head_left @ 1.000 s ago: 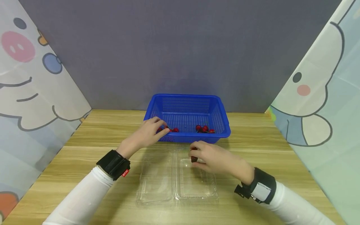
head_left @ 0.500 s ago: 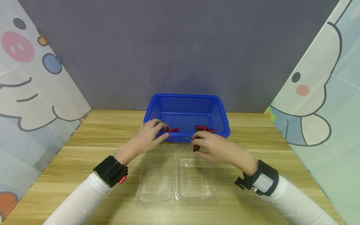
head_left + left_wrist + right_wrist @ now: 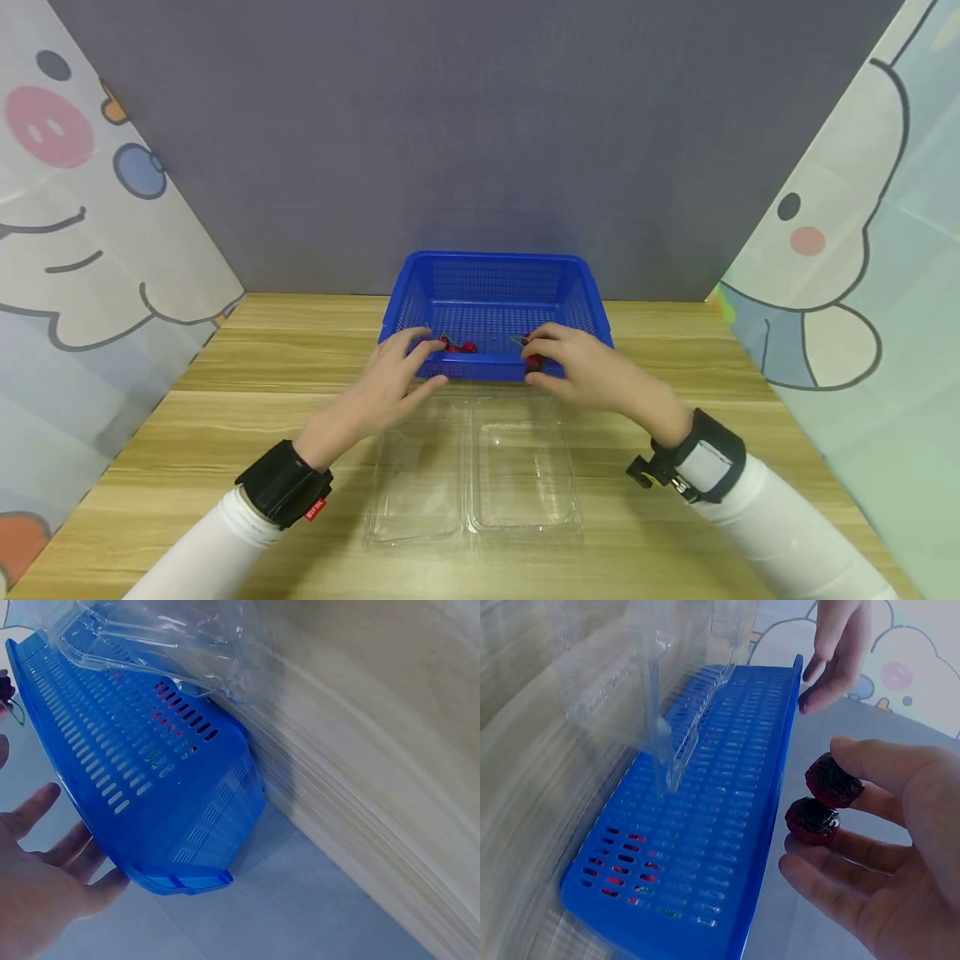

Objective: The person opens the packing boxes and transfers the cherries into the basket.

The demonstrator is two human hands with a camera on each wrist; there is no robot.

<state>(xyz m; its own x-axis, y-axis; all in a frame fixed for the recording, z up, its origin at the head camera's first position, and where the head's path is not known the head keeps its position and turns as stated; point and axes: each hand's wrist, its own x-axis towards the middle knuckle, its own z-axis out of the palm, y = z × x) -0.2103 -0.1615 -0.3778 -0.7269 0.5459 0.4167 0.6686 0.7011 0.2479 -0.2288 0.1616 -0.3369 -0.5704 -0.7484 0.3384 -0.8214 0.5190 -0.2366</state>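
Note:
Two dark red cherries (image 3: 834, 781) are pinched between the thumb and fingers of my right hand (image 3: 585, 367), which is over the near right rim of the blue plastic basket (image 3: 495, 257). In the right wrist view they sit one against the other, just outside the basket's rim. My left hand (image 3: 388, 379) is at the near left corner of the basket with its fingers spread. The left wrist view shows its fingers (image 3: 67, 847) right at the rim and nothing in its grasp. Several red cherries (image 3: 468, 347) with green stems lie along the basket's near side, some behind my hands.
A clear plastic clamshell box (image 3: 470, 475) lies unfolded on the wooden table (image 3: 262, 358), in front of the basket. A grey wall (image 3: 480, 125) stands behind, and cartoon-printed panels (image 3: 825, 250) flank the table on both sides.
My right hand has moved from over the clamshell's right half forward to the basket rim, still holding the cherries. My left hand has drawn back slightly and its fingers have spread.

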